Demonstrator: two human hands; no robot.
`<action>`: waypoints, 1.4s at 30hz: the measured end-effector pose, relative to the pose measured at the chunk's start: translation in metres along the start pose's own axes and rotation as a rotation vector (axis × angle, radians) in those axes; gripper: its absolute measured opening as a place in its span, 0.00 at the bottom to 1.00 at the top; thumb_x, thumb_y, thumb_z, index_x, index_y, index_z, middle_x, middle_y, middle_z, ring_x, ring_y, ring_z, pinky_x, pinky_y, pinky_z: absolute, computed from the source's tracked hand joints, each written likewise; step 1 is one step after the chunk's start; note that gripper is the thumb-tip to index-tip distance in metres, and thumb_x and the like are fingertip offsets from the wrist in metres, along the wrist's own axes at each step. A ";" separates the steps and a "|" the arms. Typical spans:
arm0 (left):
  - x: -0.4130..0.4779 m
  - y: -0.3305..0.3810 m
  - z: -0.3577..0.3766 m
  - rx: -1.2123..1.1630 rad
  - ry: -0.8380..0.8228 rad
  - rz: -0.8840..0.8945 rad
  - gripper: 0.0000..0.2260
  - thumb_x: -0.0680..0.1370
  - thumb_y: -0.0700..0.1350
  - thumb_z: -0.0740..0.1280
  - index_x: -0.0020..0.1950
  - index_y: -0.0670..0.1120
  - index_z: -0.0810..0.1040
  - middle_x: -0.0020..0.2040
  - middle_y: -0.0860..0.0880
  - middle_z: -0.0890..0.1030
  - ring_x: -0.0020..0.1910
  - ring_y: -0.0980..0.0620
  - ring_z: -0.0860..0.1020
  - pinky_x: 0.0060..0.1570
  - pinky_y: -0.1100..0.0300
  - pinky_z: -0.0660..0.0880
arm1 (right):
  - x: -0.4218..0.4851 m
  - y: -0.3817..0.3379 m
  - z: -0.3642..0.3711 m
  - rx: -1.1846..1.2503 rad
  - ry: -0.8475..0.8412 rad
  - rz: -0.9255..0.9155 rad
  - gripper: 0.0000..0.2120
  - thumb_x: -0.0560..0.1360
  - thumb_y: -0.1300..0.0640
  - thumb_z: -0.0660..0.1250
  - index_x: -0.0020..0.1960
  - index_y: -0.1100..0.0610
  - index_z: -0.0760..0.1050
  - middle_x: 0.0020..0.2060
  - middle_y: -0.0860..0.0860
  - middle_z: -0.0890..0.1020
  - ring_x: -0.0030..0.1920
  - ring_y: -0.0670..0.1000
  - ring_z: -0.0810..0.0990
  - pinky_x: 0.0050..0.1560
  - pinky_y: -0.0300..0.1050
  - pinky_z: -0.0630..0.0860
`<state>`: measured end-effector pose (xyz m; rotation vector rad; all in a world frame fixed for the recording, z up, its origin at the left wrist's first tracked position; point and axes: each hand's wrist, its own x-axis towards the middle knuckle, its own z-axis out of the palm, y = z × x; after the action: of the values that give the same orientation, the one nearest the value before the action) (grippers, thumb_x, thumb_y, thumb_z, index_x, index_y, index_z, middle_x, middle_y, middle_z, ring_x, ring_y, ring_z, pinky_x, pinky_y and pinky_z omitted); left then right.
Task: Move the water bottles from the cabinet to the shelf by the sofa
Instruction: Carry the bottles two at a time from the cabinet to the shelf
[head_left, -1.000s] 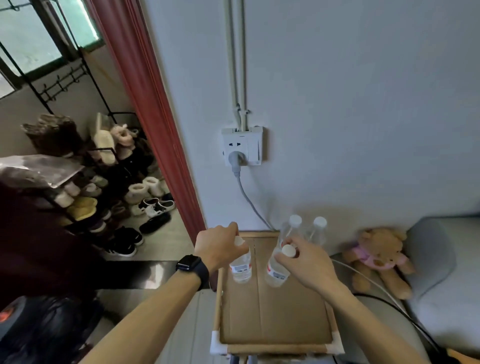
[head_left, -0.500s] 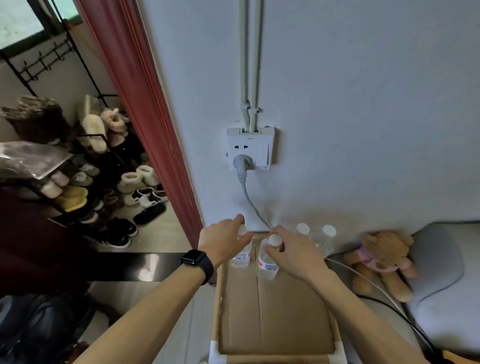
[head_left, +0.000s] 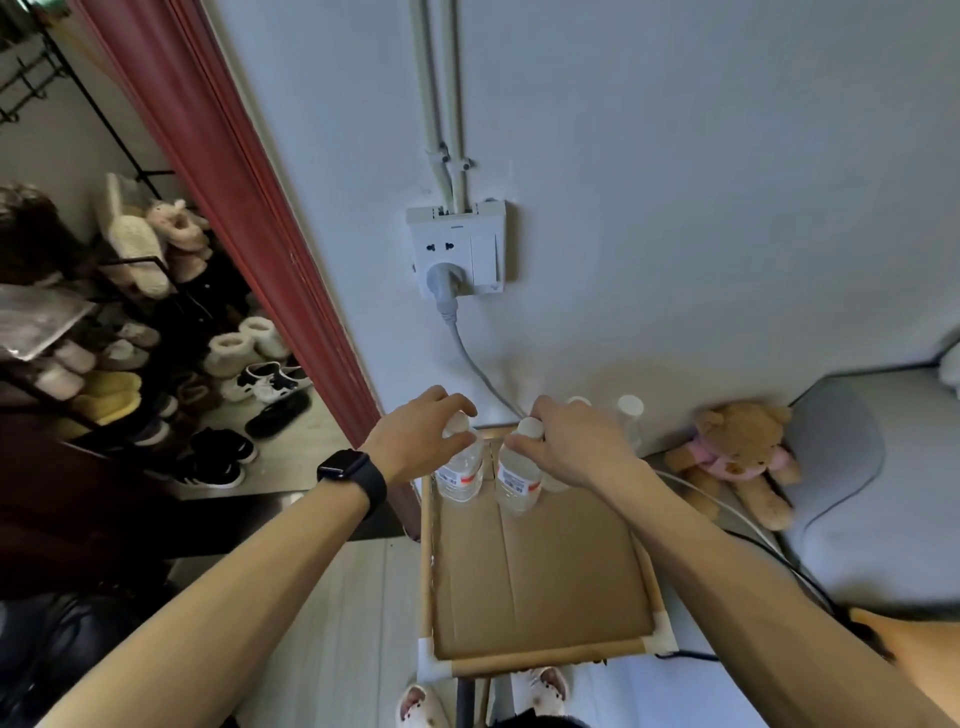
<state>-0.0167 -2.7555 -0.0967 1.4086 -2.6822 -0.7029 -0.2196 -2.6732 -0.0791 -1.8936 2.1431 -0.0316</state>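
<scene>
Two clear water bottles with white caps stand at the far end of the shelf's cardboard top (head_left: 545, 571). My left hand (head_left: 415, 436) grips the cap of the left bottle (head_left: 460, 475). My right hand (head_left: 571, 441) grips the cap of the bottle beside it (head_left: 517, 483). Both bottles look upright on the cardboard. Two more bottles stand behind my right hand by the wall; of one only the cap (head_left: 630, 404) and part of the body show.
A wall socket (head_left: 457, 249) with a grey cable hangs above the shelf. A teddy bear (head_left: 737, 457) and grey sofa (head_left: 872, 499) lie to the right. A red curtain (head_left: 234, 182) and a shoe rack (head_left: 145, 322) stand left.
Both hands carried their bottles toward the wall end of the shelf and brought them side by side; the bottles now stand lower on the cardboard.
</scene>
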 end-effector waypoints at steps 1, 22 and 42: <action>0.001 0.001 -0.001 -0.023 -0.005 0.002 0.16 0.79 0.57 0.65 0.66 0.57 0.73 0.57 0.54 0.73 0.47 0.54 0.76 0.48 0.57 0.75 | 0.001 -0.001 0.000 0.002 -0.002 0.007 0.26 0.77 0.33 0.59 0.60 0.54 0.70 0.48 0.55 0.80 0.50 0.57 0.77 0.40 0.49 0.70; -0.005 0.015 0.008 0.022 0.066 -0.168 0.18 0.77 0.58 0.67 0.63 0.50 0.74 0.54 0.48 0.81 0.50 0.47 0.79 0.49 0.49 0.79 | 0.008 0.006 -0.013 0.107 -0.110 -0.049 0.20 0.74 0.39 0.65 0.58 0.51 0.76 0.52 0.52 0.81 0.52 0.55 0.77 0.48 0.50 0.75; -0.003 0.030 0.012 -0.038 0.086 -0.138 0.16 0.77 0.55 0.69 0.62 0.51 0.75 0.55 0.51 0.81 0.50 0.49 0.79 0.49 0.51 0.78 | 0.010 0.009 -0.006 0.101 0.033 -0.094 0.18 0.78 0.41 0.62 0.53 0.56 0.72 0.46 0.53 0.79 0.44 0.53 0.73 0.42 0.46 0.66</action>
<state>-0.0410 -2.7340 -0.0948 1.5877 -2.5133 -0.6821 -0.2306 -2.6831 -0.0771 -1.9464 2.0314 -0.1886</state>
